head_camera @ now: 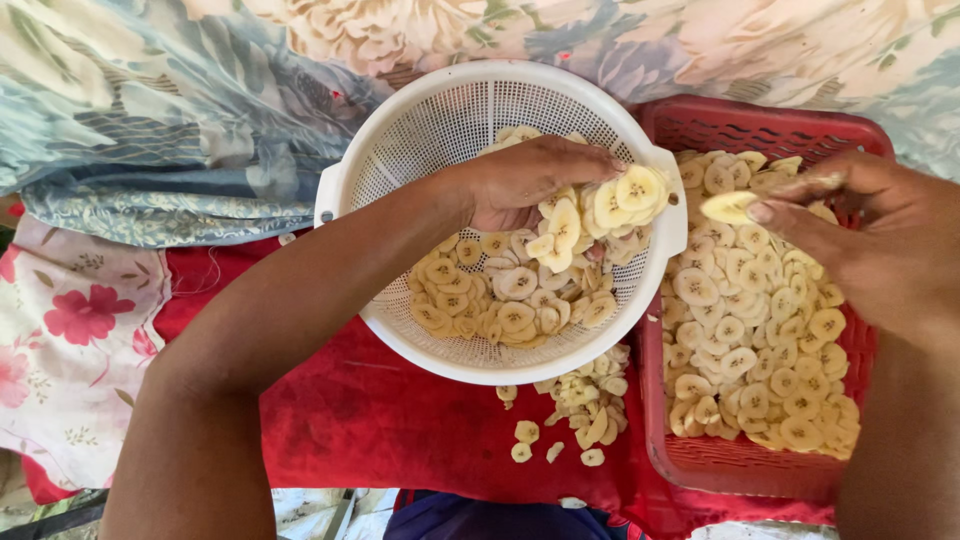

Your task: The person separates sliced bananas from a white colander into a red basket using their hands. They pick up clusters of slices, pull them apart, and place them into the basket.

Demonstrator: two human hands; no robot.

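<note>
1. at 9 o'clock lies a floral cloth, white with red flowers; a blue-grey floral fabric fills 10 to 12 o'clock, and a red cloth covers the middle.
2. the left hand reaches into the white colander, fingers curled over a clump of banana slices at the colander's 2 o'clock side, closed on them loosely.
3. the colander is tipped toward the red basket and holds pale yellow slices in its lower half, from 3 to 7 o'clock; the upper mesh is bare.
4. a few spilled slices lie on the red cloth at the colander's 5 o'clock, just beside its rim.
5. to do this well, i judge the left hand should take small clumps and keep them over a rim, so that no more drop on the cloth.
6. the right hand is over the red basket, thumb and forefinger pinched on a single slice at the basket's 11 o'clock.
7. the red basket is spread with slices, mostly one layer deep, its 6 o'clock strip bare.
8. the hands are apart, one over each container.
</note>
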